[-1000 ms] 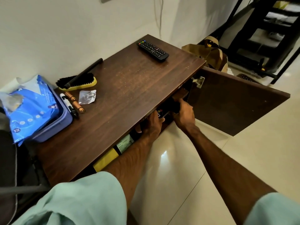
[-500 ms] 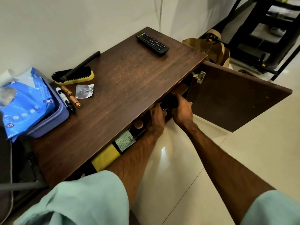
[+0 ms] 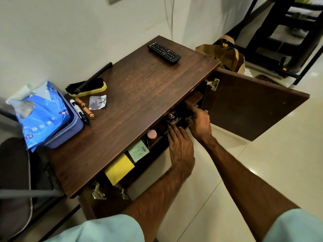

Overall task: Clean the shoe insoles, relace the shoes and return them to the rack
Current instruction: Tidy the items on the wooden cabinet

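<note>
**Both hands at open cabinet shelf, shoes not in sight**

Dark brown wooden cabinet (image 3: 148, 95) stands vs. a white wall, its right door (image 3: 253, 105) swung wide open over the pale tiled floor (image 3: 262, 163). Both arms, in mint-green short sleeves (image 3: 104, 229), reach to the shelf just under the top.

L hand (image 3: 180, 147): palm down, fingers (image 3: 172, 128) near straight & close together, tips at the shelf's front edge, just below a small round dark polish tin w/ red-white label (image 3: 172, 117). Holds nothing.

R hand (image 3: 201, 124): just beside the L, nearer the door hinge, fingers curled in toward the shelf, right of the tin. Fingertips are in shadow, so can't tell if they have hold of anything.

Shoes/insoles: can't tell where; the cabinet inside is too dark.

Shelf front, going L from the tin: round pink cap (image 3: 152, 133), white printed packet w/ barcode (image 3: 139, 151), flat yellow cloth-like piece (image 3: 119, 169).

On top: black TV remote (image 3: 164, 52) at the far end. Near the wall, a black-bristle brush w/ yellow back & long black handle (image 3: 87, 87). Beside it a clear packet w/ a metal hook (image 3: 97, 102), a copper-brown rod (image 3: 85, 108) & a black-white marker (image 3: 79, 111) side by side. At the L end, a lavender plastic tray (image 3: 70, 130) w/ a blue wipes pack (image 3: 40, 112) lying in it.

Brown paper bag (image 3: 225, 53) sits on the floor behind the door.
</note>
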